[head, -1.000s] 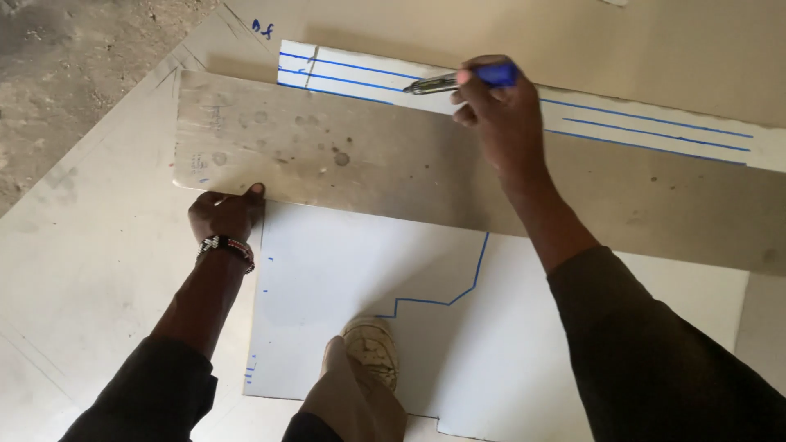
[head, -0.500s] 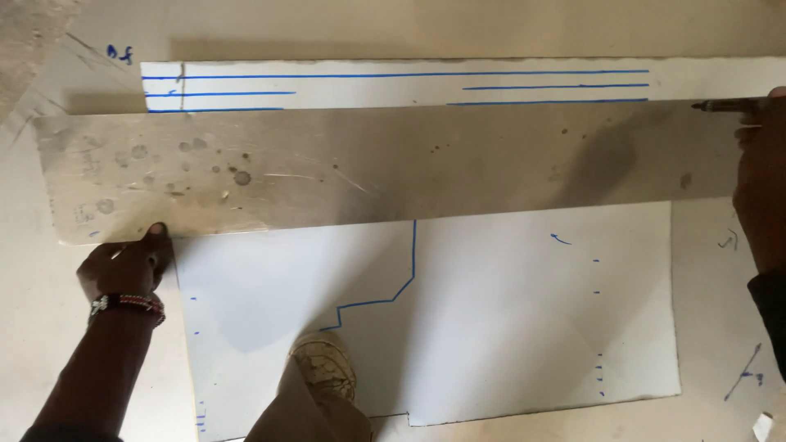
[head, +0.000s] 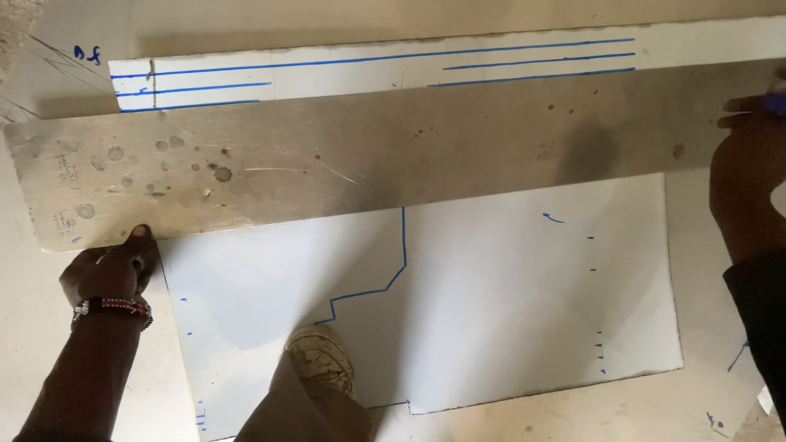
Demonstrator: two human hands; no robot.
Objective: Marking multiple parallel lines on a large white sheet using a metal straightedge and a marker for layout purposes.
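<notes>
head view: looking down onto a pale floor-level work surface, with both of the person's arms reaching up the frame.
straightedge: a long, wide, dull grey metal straightedge point(head: 368, 168), spotted and scratched, crosses the frame from the left edge to the right edge, its right end a little higher than its left.
left hand: the left hand point(head: 110, 268), at the lower left of the frame, is curled loosely; one fingertip point(head: 141, 232) presses the straightedge's lower edge near its left end, while the rest of the hand lies below the metal. it grips nothing.
bracelet: a beaded red, white and dark bracelet point(head: 110, 309) circles the left wrist.
right hand: the right hand point(head: 749, 192), at the right edge of the frame, overlaps the straightedge's right end; its fingers are bent around a small blue object point(head: 775, 101) that is mostly cut off by the frame, so what it is cannot be told.
white sheet: a large white rectangular sheet point(head: 508, 311) lies under and below the straightedge, carrying a stepped blue line and small blue tick marks.
white strip: a narrow white strip point(head: 327, 75) ruled with long blue lines shows above the straightedge's upper edge.
shoe: a worn tan shoe point(head: 321, 362) stands on the sheet at the lower centre, below the straightedge and between the two arms.
</notes>
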